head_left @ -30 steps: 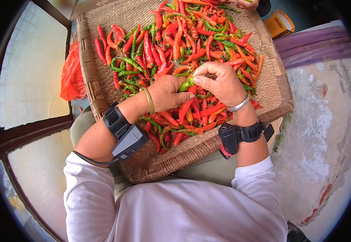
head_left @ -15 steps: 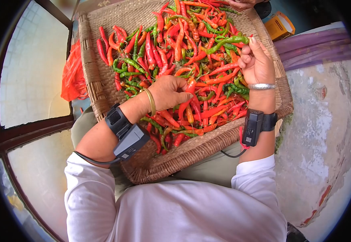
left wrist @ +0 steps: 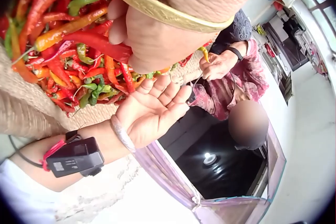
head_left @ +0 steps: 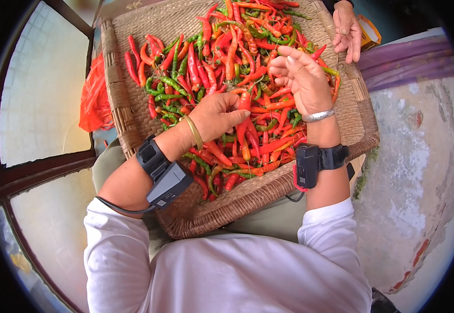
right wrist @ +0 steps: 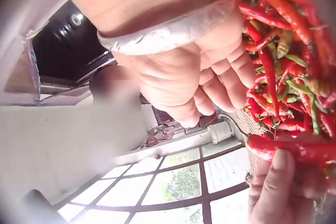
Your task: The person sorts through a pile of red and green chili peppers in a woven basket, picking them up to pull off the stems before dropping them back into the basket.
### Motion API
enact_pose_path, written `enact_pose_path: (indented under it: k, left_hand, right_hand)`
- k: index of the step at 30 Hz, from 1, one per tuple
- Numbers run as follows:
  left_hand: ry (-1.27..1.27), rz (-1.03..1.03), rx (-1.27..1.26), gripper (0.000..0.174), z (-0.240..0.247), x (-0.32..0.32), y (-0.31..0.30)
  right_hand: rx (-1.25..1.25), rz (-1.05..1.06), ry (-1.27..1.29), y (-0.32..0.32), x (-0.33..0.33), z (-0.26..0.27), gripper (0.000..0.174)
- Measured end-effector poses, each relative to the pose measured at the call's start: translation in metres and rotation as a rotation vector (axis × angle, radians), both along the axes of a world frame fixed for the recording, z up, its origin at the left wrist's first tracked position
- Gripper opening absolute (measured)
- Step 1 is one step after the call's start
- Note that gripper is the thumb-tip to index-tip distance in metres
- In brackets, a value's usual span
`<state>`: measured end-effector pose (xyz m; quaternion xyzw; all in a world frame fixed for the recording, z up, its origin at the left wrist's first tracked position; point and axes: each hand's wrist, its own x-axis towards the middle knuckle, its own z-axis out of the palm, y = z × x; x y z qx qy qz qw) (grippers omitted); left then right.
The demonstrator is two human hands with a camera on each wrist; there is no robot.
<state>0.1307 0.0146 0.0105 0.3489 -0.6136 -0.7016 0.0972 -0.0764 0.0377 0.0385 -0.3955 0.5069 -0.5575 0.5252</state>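
Note:
In the head view my left hand [head_left: 212,120] pinches a red chili pepper [head_left: 244,100] between thumb and fingers, low over the front of the pile. The right wrist view shows that chili's smooth red side [right wrist: 294,148] and its thin curved stem. My right hand [head_left: 309,87] is raised over the pile to the right, palm turned up and fingers loosely bent, holding nothing. Beneath both hands lie many red, orange and green chili peppers [head_left: 206,68], heaped in a woven basket tray [head_left: 349,99].
Another person's hand [head_left: 348,34] hangs over the tray's far right edge. Near it stand a yellow box [head_left: 367,32] and purple cloth [head_left: 409,62]. On the left are a red plastic bag [head_left: 94,96] and a framed window [head_left: 42,78]. A peeling wall [head_left: 409,135] flanks the right.
My right hand took a green chili from between both hands, carried it right, released it and came back leftward bare. My left hand keeps a red chili. The other person's hand moved right.

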Motion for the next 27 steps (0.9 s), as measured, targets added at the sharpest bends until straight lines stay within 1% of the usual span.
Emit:
enact_pose_path:
  k: [2, 3, 5, 6, 8, 10, 11, 13, 14, 15, 16, 18, 19, 21, 22, 24, 25, 26, 27]
  left_hand:
    - [0.012, -0.002, 0.014, 0.016, 0.001, 0.001, 0.0]
    - [0.012, -0.009, 0.003, 0.017, 0.001, 0.001, 0.0]
    - [0.013, -0.018, -0.006, 0.017, 0.0, 0.001, 0.002]
    - [0.036, -0.019, 0.011, 0.015, -0.001, 0.0, 0.003]
    - [0.059, -0.02, 0.027, 0.014, -0.005, 0.0, 0.003]
    - [0.081, -0.128, -0.048, 0.015, -0.008, 0.001, 0.002]
    - [0.081, -0.129, -0.048, 0.015, -0.007, 0.001, 0.003]
    - [0.042, 0.006, 0.029, 0.019, 0.002, 0.0, 0.005]
    - [0.042, 0.004, 0.029, 0.019, 0.001, -0.001, 0.005]
    - [0.145, 0.15, -0.005, 0.021, -0.002, -0.002, 0.004]
    - [0.248, 0.297, -0.039, 0.023, -0.003, -0.003, 0.002]
    - [0.223, 0.333, -0.082, 0.024, 0.001, 0.002, -0.005]
    - [0.216, 0.363, -0.042, 0.024, 0.003, 0.003, -0.008]
    - [0.213, 0.407, 0.032, 0.023, 0.004, 0.003, -0.008]
    - [0.214, 0.407, 0.031, 0.023, 0.002, 0.002, -0.007]
    - [0.207, 0.312, -0.022, 0.022, -0.005, 0.001, -0.004]
    - [0.215, 0.296, -0.057, 0.021, -0.007, -0.001, -0.001]
    - [0.215, 0.296, -0.055, 0.021, -0.007, -0.001, 0.0]
    - [0.183, 0.252, -0.059, 0.02, -0.006, -0.001, 0.001]
  right_hand:
    - [0.068, 0.147, 0.267, 0.008, 0.021, 0.011, 0.028]
    - [0.069, 0.149, 0.267, 0.012, 0.028, 0.011, 0.028]
    - [0.122, 0.346, 0.177, 0.018, 0.035, 0.01, 0.022]
    - [0.123, 0.346, 0.178, 0.019, 0.035, 0.008, 0.022]
    - [0.156, 0.388, 0.291, 0.02, 0.033, 0.004, 0.017]
    - [0.155, 0.379, 0.327, 0.02, 0.032, 0.007, 0.016]
    - [0.201, 0.351, 0.31, 0.02, 0.03, 0.008, 0.016]
    - [0.247, 0.319, 0.293, 0.02, 0.026, 0.012, 0.017]
    - [0.244, 0.2, 0.242, 0.019, 0.022, 0.016, 0.017]
    - [0.241, 0.081, 0.191, 0.018, 0.017, 0.018, 0.017]
    - [0.146, -0.02, 0.122, 0.015, 0.007, 0.015, 0.018]
    - [-0.083, -0.148, -0.134, 0.008, -0.015, 0.014, 0.026]
    - [-0.084, -0.148, -0.134, 0.005, -0.017, 0.014, 0.026]
    - [-0.272, -0.411, -0.3, -0.001, -0.019, 0.019, 0.048]
    - [-0.273, -0.411, -0.3, -0.001, -0.02, 0.015, 0.048]
    - [-0.176, -0.36, -0.244, 0.0, -0.021, 0.005, 0.064]
    - [-0.088, -0.38, -0.151, 0.002, -0.016, 0.004, 0.046]
    - [-0.086, -0.38, -0.151, 0.003, -0.015, 0.004, 0.046]
    - [0.018, -0.223, 0.081, 0.005, -0.014, 0.003, 0.041]
